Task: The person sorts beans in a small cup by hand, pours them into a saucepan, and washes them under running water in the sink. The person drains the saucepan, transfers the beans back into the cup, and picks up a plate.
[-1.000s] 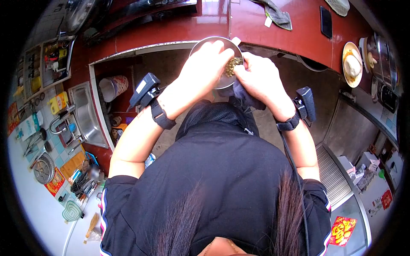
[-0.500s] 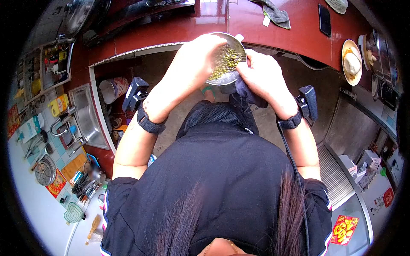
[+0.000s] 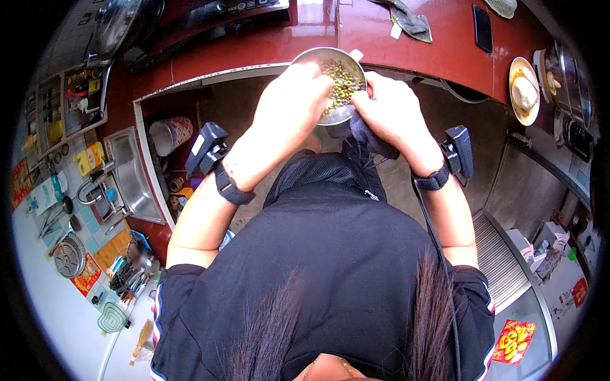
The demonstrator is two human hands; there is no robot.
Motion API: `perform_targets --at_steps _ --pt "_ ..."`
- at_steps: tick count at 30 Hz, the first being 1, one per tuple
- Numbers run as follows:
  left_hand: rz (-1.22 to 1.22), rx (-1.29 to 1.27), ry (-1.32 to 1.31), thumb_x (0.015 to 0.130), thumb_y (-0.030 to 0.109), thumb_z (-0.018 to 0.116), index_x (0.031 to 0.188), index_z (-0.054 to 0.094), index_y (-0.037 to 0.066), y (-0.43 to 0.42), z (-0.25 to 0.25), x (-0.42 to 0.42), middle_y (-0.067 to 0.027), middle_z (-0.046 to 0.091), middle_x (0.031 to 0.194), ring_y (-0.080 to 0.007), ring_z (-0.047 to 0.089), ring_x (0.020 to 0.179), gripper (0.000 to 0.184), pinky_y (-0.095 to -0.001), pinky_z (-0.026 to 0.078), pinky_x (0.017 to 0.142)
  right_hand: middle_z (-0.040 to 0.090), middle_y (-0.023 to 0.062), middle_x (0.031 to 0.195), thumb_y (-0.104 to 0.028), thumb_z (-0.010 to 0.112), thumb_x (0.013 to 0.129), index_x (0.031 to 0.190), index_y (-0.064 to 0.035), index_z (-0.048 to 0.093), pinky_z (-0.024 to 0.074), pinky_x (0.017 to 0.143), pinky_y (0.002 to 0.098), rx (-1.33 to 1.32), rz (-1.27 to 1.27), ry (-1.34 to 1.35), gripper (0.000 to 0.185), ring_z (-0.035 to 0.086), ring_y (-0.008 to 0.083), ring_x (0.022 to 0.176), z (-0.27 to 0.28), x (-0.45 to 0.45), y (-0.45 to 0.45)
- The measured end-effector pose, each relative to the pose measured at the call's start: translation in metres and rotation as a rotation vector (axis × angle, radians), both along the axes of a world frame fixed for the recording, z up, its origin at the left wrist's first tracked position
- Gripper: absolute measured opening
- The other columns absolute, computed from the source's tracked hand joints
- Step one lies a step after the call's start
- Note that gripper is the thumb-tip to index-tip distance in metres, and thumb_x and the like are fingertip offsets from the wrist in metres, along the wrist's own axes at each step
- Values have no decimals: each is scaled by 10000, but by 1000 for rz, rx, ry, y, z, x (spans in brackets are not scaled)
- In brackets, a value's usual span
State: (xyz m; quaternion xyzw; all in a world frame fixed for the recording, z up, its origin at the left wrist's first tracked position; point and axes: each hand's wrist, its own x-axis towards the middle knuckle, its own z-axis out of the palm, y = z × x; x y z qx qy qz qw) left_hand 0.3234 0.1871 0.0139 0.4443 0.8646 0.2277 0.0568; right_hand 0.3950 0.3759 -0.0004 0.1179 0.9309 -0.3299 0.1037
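A metal bowl (image 3: 338,117) is sitting in the hands, apart from the body and close to the front edge of the red countertop (image 3: 445,62), its far rim overlapping that edge in view; whether the two are touching, I cannot tell. Small green beans (image 3: 344,84) are lying inside, more of them showing now than a second ago, when the left hand was covering much of the opening; that is leaving the contents easier to see and reach. The left hand (image 3: 289,98) is bending its fingers into the bowl's left side, but they are blurring, so whether they are pinching beans I cannot tell. The right hand (image 3: 393,109) is gripping the right rim, thumb over the inner side, with a dark cloth (image 3: 370,134) hanging just beneath. A light tab (image 3: 357,55) is jutting from the far rim towards the countertop. Room for moving is opening between the countertop's front edge and the black shirt (image 3: 349,235). Beyond the bowl, a grey cloth (image 3: 414,24) is lying near the far side, a phone (image 3: 483,28) is resting farther right, and a plate (image 3: 524,111) is standing by the right end.
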Motion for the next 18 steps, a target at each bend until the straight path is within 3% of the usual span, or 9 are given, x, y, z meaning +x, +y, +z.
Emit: perform_targets --at_steps 3,12,18 --pt "-12 -39 45 834 136 717 946 652 65 8 -17 0 -101 597 892 -304 633 869 147 -413 525 774 717 199 850 -373 539 903 964 -56 699 565 781 466 10 -4 -26 361 713 367 827 2 -1 -2" --pt "68 58 39 865 105 688 971 673 72 7 -14 -7 -111 657 965 -305 675 886 111 -406 548 771 715 200 846 -384 533 908 958 -59 699 565 778 469 -5 -1 -36 369 715 367 824 3 0 0" --pt "63 -36 33 881 116 673 966 645 71 16 -15 -3 -103 618 935 -306 670 848 100 -390 553 752 714 203 837 -381 526 913 951 -53 698 566 774 470 -3 6 -28 373 714 369 820 0 -1 0"
